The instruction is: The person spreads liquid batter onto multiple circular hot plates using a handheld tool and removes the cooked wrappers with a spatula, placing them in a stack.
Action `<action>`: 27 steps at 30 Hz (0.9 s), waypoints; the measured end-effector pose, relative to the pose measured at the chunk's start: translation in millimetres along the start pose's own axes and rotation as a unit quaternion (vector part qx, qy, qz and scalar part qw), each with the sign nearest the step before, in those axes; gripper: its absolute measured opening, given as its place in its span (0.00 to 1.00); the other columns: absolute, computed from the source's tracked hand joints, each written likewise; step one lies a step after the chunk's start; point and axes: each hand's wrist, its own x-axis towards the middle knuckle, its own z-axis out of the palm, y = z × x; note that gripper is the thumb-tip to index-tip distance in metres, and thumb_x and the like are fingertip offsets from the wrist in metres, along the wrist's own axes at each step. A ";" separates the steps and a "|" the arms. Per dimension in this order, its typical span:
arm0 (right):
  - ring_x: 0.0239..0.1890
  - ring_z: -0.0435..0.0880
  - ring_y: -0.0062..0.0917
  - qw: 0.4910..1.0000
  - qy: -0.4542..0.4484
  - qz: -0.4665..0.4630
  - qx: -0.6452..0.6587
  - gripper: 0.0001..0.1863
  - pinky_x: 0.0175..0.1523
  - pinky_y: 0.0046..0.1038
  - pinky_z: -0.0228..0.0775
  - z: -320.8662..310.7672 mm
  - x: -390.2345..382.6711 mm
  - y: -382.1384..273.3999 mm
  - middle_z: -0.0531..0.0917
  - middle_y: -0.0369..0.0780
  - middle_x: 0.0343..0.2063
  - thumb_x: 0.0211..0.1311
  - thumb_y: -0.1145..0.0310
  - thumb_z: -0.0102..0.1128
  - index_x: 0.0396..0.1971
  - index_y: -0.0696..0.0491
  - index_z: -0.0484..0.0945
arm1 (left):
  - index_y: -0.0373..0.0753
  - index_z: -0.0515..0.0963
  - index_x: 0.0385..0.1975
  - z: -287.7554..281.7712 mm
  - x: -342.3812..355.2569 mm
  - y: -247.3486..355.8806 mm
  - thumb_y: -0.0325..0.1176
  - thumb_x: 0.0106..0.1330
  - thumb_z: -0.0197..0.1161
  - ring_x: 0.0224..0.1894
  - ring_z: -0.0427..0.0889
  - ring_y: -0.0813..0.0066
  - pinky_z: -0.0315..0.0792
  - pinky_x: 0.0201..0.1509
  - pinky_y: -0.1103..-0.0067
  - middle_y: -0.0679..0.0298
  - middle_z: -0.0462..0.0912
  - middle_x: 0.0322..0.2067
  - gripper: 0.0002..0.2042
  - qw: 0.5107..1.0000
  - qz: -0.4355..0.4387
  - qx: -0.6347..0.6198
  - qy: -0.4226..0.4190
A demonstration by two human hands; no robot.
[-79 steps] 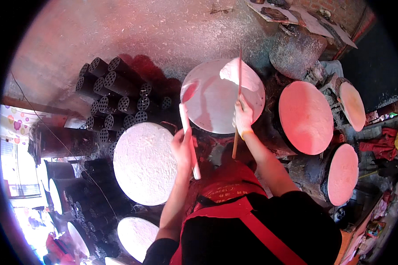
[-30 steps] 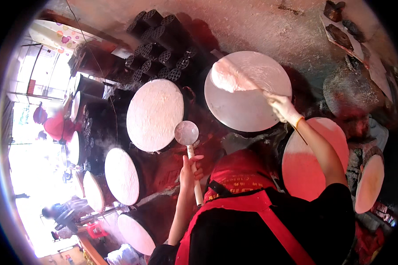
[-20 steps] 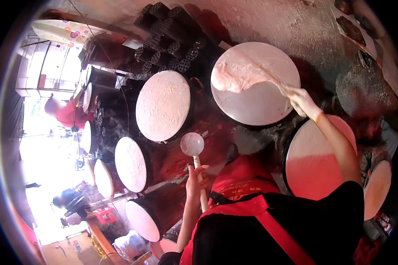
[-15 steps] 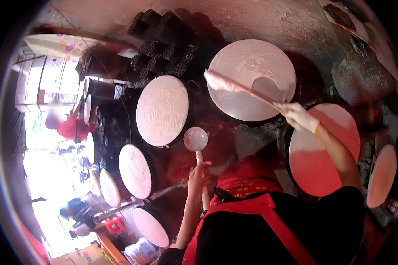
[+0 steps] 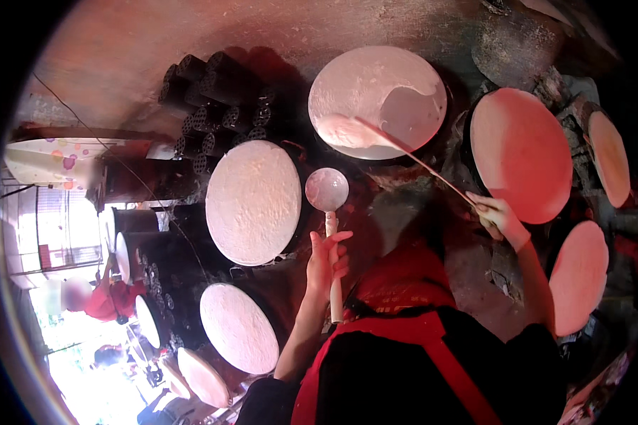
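My left hand (image 5: 327, 259) is closed around the pale handle of a ladle (image 5: 327, 190), whose round bowl points away from me. In my right hand (image 5: 498, 218) is the end of a long thin stick (image 5: 422, 165). The stick's far end meets a thick pale mass of batter (image 5: 342, 132) at the near left of a round griddle (image 5: 411, 117). A pale layer covers much of that griddle, with a bare grey patch at its right. Whether the stick has a wider head is hidden by the batter.
Round griddles coated pale stand left (image 5: 254, 202) and nearer left (image 5: 239, 328). To the right is a griddle (image 5: 523, 156) with a two-tone pink surface, with others beyond. Black honeycomb coal cylinders (image 5: 223, 95) are stacked at the far left. A person in red (image 5: 112, 299) is further left.
The view has turned, so the griddles sit elsewhere in the picture. The stick's far end has swung from beyond the griddle's left rim onto its near left part. The ladle remains in my left hand.
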 end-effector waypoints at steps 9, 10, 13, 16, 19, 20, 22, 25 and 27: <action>0.08 0.59 0.12 0.959 0.091 -0.050 0.264 0.16 0.11 0.17 0.50 284.8 177.7 -27.6 0.62 0.27 0.11 0.72 0.60 0.41 0.56 0.41 0.67 | 0.36 0.72 0.48 -83.2 -85.5 -28.4 0.60 0.70 0.36 0.16 0.55 0.90 0.50 0.15 0.89 0.74 0.62 0.24 0.31 0.999 0.022 0.029 0.041; 0.08 0.61 0.14 0.966 0.116 -0.093 0.213 0.18 0.11 0.19 0.52 304.1 215.0 -23.3 0.64 0.28 0.11 0.71 0.56 0.43 0.57 0.41 0.67 | 0.36 0.72 0.48 -89.9 -94.2 -30.8 0.59 0.70 0.36 0.16 0.55 0.90 0.50 0.15 0.89 0.74 0.62 0.25 0.30 0.999 0.031 0.027 0.035; 0.08 0.63 0.18 0.946 0.192 -0.056 0.257 0.19 0.13 0.23 0.57 347.1 271.1 -40.4 0.66 0.32 0.12 0.70 0.56 0.42 0.57 0.42 0.68 | 0.35 0.72 0.48 -108.8 -117.2 -37.4 0.59 0.70 0.37 0.15 0.55 0.89 0.49 0.14 0.89 0.74 0.63 0.25 0.30 0.995 0.056 0.021 0.080; 0.10 0.64 0.22 0.926 0.295 -0.132 0.195 0.18 0.16 0.26 0.59 335.5 293.3 1.0 0.65 0.34 0.11 0.69 0.58 0.41 0.56 0.41 0.70 | 0.35 0.72 0.47 -105.4 -123.3 -35.7 0.59 0.70 0.38 0.15 0.55 0.90 0.49 0.14 0.89 0.73 0.63 0.25 0.30 0.991 0.076 0.055 0.093; 0.07 0.61 0.20 0.926 0.231 -0.031 0.298 0.21 0.11 0.26 0.55 348.9 218.1 8.7 0.63 0.30 0.10 0.69 0.52 0.43 0.61 0.34 0.64 | 0.36 0.73 0.46 -112.9 -125.5 -36.3 0.55 0.71 0.40 0.15 0.55 0.91 0.49 0.14 0.89 0.74 0.63 0.24 0.26 0.991 0.080 0.020 0.107; 0.06 0.59 0.17 0.936 0.233 -0.043 0.260 0.22 0.09 0.24 0.53 342.5 194.7 10.8 0.62 0.29 0.10 0.70 0.52 0.43 0.62 0.31 0.62 | 0.36 0.73 0.46 -112.2 -122.7 -37.2 0.55 0.71 0.41 0.15 0.55 0.91 0.49 0.15 0.89 0.74 0.63 0.24 0.26 0.991 0.081 0.017 0.103; 0.08 0.58 0.15 0.934 0.236 -0.035 0.267 0.21 0.10 0.21 0.53 314.8 154.1 9.0 0.64 0.30 0.13 0.70 0.54 0.43 0.62 0.31 0.62 | 0.36 0.73 0.47 -102.6 -115.5 -35.0 0.51 0.72 0.43 0.15 0.54 0.91 0.49 0.15 0.90 0.74 0.63 0.23 0.23 0.994 0.076 0.018 0.080; 0.09 0.58 0.14 0.945 0.241 -0.039 0.218 0.20 0.12 0.19 0.52 268.8 121.4 9.5 0.65 0.30 0.14 0.70 0.53 0.45 0.61 0.30 0.63 | 0.36 0.72 0.48 -87.8 -110.1 -28.9 0.50 0.72 0.45 0.16 0.54 0.91 0.48 0.15 0.91 0.74 0.63 0.24 0.22 0.994 0.068 0.046 0.065; 0.09 0.58 0.14 0.941 0.256 -0.034 0.218 0.19 0.12 0.19 0.51 247.7 115.8 1.9 0.65 0.30 0.14 0.71 0.54 0.43 0.61 0.30 0.64 | 0.36 0.73 0.48 -85.6 -110.1 -29.2 0.49 0.72 0.45 0.16 0.54 0.92 0.48 0.15 0.91 0.74 0.63 0.24 0.21 0.995 0.067 0.049 0.056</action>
